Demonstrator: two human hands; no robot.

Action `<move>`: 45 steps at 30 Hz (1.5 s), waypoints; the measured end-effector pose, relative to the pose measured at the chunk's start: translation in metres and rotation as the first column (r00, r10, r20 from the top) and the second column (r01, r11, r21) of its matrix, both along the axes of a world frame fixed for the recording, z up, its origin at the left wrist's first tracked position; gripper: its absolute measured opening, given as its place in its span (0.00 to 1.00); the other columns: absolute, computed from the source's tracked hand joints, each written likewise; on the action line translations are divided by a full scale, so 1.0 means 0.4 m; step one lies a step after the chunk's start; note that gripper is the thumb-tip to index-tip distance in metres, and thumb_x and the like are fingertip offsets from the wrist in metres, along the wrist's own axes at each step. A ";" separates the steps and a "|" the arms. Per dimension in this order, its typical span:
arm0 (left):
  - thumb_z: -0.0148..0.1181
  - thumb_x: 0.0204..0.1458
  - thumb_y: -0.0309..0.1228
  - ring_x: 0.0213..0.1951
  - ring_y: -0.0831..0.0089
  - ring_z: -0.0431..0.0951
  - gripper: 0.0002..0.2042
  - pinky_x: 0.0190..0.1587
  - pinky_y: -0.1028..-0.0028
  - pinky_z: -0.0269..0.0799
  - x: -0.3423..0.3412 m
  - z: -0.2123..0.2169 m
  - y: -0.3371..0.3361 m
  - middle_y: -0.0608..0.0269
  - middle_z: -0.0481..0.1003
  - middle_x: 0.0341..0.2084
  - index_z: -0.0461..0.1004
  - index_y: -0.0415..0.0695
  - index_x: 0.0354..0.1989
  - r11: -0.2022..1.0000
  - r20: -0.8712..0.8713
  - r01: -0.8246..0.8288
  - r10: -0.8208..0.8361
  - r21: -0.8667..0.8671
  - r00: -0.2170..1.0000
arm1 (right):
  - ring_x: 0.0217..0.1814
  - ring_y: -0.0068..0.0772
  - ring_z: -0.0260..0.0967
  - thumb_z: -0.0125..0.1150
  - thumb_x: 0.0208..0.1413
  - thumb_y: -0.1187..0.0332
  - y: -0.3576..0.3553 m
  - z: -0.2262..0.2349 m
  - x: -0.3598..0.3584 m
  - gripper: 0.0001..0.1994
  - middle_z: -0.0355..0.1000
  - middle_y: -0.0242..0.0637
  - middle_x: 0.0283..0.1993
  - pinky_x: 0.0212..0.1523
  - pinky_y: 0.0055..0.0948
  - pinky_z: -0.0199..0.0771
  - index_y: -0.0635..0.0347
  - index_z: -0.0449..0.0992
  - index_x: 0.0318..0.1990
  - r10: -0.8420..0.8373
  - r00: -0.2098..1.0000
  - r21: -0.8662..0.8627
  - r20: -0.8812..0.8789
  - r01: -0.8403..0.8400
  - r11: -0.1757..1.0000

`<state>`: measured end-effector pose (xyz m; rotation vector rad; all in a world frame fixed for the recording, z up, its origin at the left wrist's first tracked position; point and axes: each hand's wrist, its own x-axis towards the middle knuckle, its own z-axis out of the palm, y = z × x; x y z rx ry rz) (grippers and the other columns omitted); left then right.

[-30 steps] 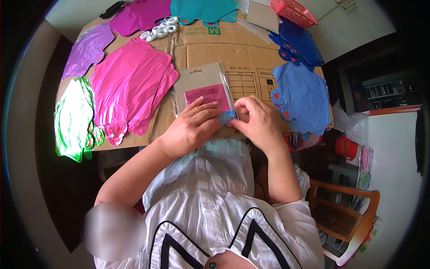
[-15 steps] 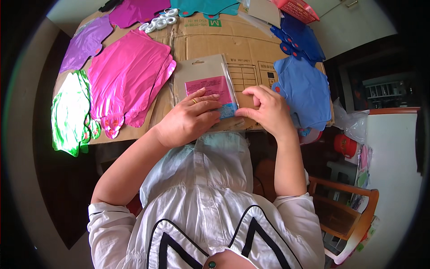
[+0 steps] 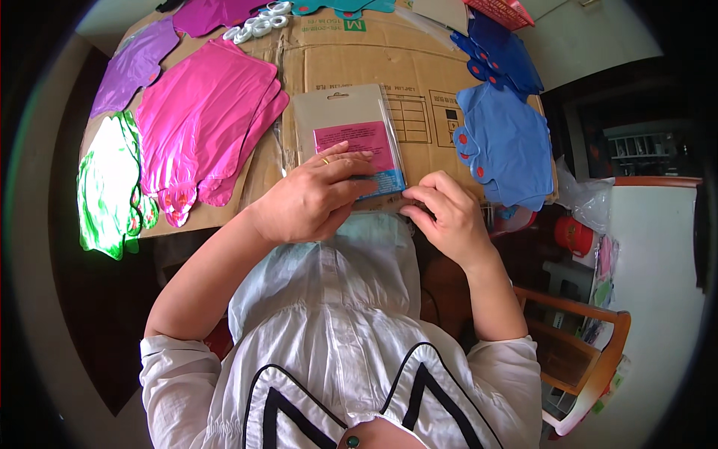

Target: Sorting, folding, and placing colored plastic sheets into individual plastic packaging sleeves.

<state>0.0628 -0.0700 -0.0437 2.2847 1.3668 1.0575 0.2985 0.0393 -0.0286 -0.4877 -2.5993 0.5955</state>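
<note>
A flat clear plastic packet point(image 3: 350, 112) with a grey card back and a hang hole lies on the cardboard in front of me, with pink and blue showing inside. My left hand point(image 3: 318, 191) rests on its lower left part, the fingers stretched out across the pink panel point(image 3: 370, 135). At the packet's near right corner, my right hand point(image 3: 447, 217) pinches the clear plastic edge between thumb and forefinger. Part of the packet's near edge is hidden under my left hand.
Stacks of flat foil balloons lie around the cardboard: pink point(image 3: 206, 112), green point(image 3: 108, 179), purple point(image 3: 134, 63), light blue point(image 3: 508, 146) and dark blue point(image 3: 505, 56). White ribbon rolls point(image 3: 258, 28) are at the back. A wooden chair point(image 3: 576, 344) stands to the right.
My right hand has moved down to the packet's near right corner, its thumb and forefinger coming closer together. My left hand stays on the packet. The whole view has shifted slightly.
</note>
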 end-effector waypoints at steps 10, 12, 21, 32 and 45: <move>0.58 0.43 0.17 0.57 0.50 0.72 0.18 0.65 0.50 0.60 -0.004 -0.003 -0.002 0.45 0.73 0.49 0.77 0.35 0.46 1.000 0.034 0.017 -0.016 -0.024 0.999 | 0.35 0.41 0.68 0.70 0.41 0.75 0.005 -0.008 0.001 0.12 0.67 0.36 0.34 0.38 0.37 0.69 0.60 0.72 0.32 0.063 0.998 0.143 0.001 -0.062 0.988; 0.58 0.43 0.17 0.57 0.49 0.71 0.18 0.65 0.51 0.60 -0.005 -0.001 -0.002 0.45 0.73 0.50 0.77 0.35 0.46 0.999 0.024 0.025 -0.025 -0.024 0.999 | 0.35 0.41 0.68 0.69 0.41 0.76 0.005 -0.001 -0.001 0.11 0.66 0.37 0.33 0.37 0.37 0.69 0.60 0.71 0.31 0.073 0.997 0.134 0.021 -0.075 0.988; 0.56 0.41 0.16 0.59 0.49 0.70 0.20 0.65 0.50 0.59 -0.007 0.004 -0.002 0.44 0.73 0.50 0.77 0.35 0.47 0.998 0.012 0.048 -0.047 -0.045 0.999 | 0.34 0.43 0.68 0.68 0.43 0.76 -0.007 0.013 0.036 0.11 0.67 0.37 0.32 0.38 0.37 0.69 0.60 0.69 0.32 0.123 0.992 -0.098 0.029 -0.120 0.988; 0.56 0.40 0.16 0.59 0.48 0.70 0.21 0.66 0.50 0.57 -0.006 0.005 0.000 0.44 0.73 0.50 0.77 0.35 0.47 0.997 0.025 0.052 -0.051 -0.050 0.998 | 0.37 0.42 0.67 0.66 0.46 0.77 -0.008 -0.010 0.012 0.10 0.65 0.38 0.35 0.40 0.38 0.68 0.59 0.70 0.34 0.058 0.998 0.058 0.027 -0.060 0.997; 0.56 0.41 0.16 0.59 0.48 0.69 0.20 0.65 0.51 0.60 -0.010 -0.011 -0.007 0.47 0.72 0.51 0.76 0.36 0.46 0.999 -0.017 0.045 -0.045 -0.015 0.999 | 0.32 0.43 0.73 0.66 0.51 0.71 -0.004 0.075 0.153 0.07 0.73 0.40 0.29 0.35 0.33 0.73 0.63 0.77 0.26 0.400 0.902 -0.732 0.163 -0.162 0.662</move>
